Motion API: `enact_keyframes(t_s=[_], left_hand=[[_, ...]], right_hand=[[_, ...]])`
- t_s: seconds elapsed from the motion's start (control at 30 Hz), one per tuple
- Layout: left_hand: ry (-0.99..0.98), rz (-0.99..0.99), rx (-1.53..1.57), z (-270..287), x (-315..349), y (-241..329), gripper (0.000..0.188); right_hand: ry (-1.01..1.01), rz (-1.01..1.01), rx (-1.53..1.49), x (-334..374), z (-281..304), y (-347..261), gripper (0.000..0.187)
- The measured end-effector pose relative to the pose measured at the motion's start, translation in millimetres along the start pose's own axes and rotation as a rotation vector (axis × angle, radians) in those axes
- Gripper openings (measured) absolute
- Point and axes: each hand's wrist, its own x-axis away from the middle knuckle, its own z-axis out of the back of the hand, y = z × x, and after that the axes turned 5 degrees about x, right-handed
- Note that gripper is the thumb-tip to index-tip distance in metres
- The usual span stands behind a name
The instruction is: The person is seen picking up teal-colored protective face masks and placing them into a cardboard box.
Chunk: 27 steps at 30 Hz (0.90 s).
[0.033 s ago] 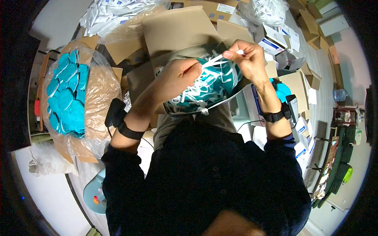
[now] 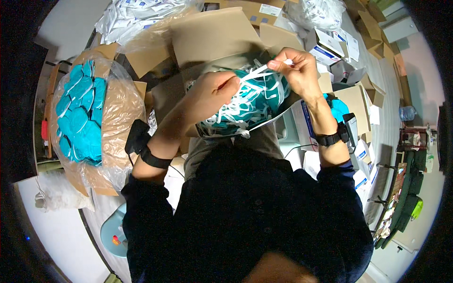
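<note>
A white strap is stretched between my two hands above an open cardboard box. My left hand is closed on the strap's left end, its thumb against the curled fingers. My right hand pinches the other end between thumb and fingers, higher and to the right. Just beneath them, the box holds teal fabric pieces under a tangle of loose white straps. Part of the contents is hidden by my left hand. The box rests against my lap.
A plastic-lined carton at left holds several stacks of teal padded pieces. White packets in clear bags lie at the far left. Small white-and-blue boxes stand at right. A pale blue stool is at lower left.
</note>
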Motion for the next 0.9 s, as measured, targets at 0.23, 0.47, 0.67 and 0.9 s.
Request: enact_keyframes(t_s=[0.23,0.47,0.67,0.9], left_hand=[[0.047,0.017,-0.041,13,24,-11,0.025],[-0.004,-0.016,-0.127,13,17,-6,0.024],[-0.151,-0.065,0.08,6,0,-13,0.018],[-0.012,-0.13,-0.097,9,-19,-30,0.022]], right_hand=[[0.101,-0.052,0.159,-5,24,34,0.01],[0.081,-0.139,0.109,-16,39,8,0.017],[-0.11,-0.123,-0.126,1,41,-36,0.029],[0.051,-0.135,-0.251,30,42,-22,0.027]])
